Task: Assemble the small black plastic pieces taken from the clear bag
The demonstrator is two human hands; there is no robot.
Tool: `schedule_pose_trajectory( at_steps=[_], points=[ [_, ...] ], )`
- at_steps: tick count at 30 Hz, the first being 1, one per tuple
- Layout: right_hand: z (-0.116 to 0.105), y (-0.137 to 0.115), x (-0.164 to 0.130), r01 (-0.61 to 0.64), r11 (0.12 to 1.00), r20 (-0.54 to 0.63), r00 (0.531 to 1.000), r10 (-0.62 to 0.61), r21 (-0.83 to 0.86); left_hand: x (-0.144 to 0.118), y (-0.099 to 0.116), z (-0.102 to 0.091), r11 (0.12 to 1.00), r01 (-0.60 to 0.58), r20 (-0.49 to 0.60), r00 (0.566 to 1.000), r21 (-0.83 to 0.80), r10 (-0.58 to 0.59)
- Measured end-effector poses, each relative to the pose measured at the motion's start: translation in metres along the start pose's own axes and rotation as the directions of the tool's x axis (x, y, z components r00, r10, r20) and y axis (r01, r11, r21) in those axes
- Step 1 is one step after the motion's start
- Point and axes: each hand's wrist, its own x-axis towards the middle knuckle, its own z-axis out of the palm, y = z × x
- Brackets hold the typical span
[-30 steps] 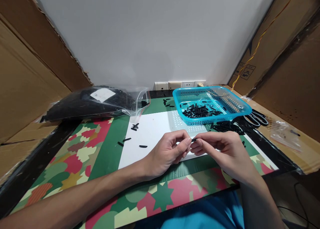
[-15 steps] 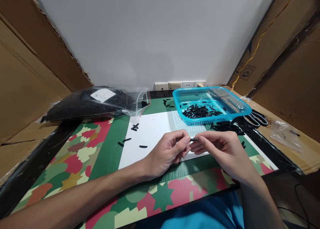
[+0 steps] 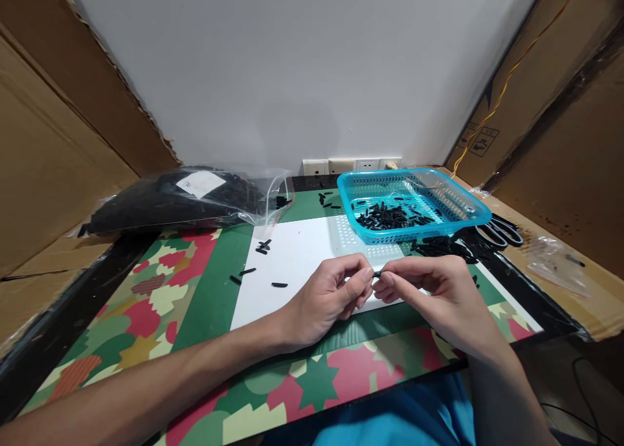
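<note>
Between my two hands is a small black strip-like piece [image 3: 377, 274], mostly covered by fingertips. My left hand [image 3: 341, 290] pinches its left end between thumb and forefinger, the other fingers curled under. My right hand [image 3: 429, 287] pinches the right end with thumb and forefinger. Both hands hover over the near edge of the white sheet [image 3: 307, 244]. Left of them on the sheet lies a loose black piece [image 3: 279, 285]. Farther back on it is a little cluster of black pieces [image 3: 263, 246]. Whether the held piece is one part or two joined, I cannot tell.
A blue plastic basket [image 3: 414, 233] holding many black pieces [image 3: 385, 216] stands at the back right. Beside it lie a dark heap of pieces [image 3: 446, 249] and scissors [image 3: 502, 231]. A clear bag of black parts [image 3: 170, 202] rests at the back left. Cardboard [image 3: 550, 140] flanks the table.
My right fingertips have come slightly closer to the left ones, so less of the black piece shows between them. Other things stay where they were.
</note>
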Motion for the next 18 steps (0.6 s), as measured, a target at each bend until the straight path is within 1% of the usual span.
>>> schedule_pose_trajectory(
  at_steps=[9,15,18],
  points=[
    [-0.0022,0.0005,0.0002,-0.012,0.998,0.086,0.996,0.006,0.066,0.0009,0.0015,0.0016,1.000,0.008,0.017,1.000,-0.011,-0.008],
    [-0.0001,0.0009,-0.0002,-0.025,0.992,0.067,0.998,0.016,0.128,0.0014,0.0006,0.0018,0.999,0.025,-0.008,1.000,-0.047,-0.026],
    [0.0009,0.0013,-0.0001,-0.018,0.988,0.028,0.999,0.014,0.155,0.0016,0.0009,0.0022,0.998,0.026,-0.011,1.000,-0.058,-0.027]
  ],
)
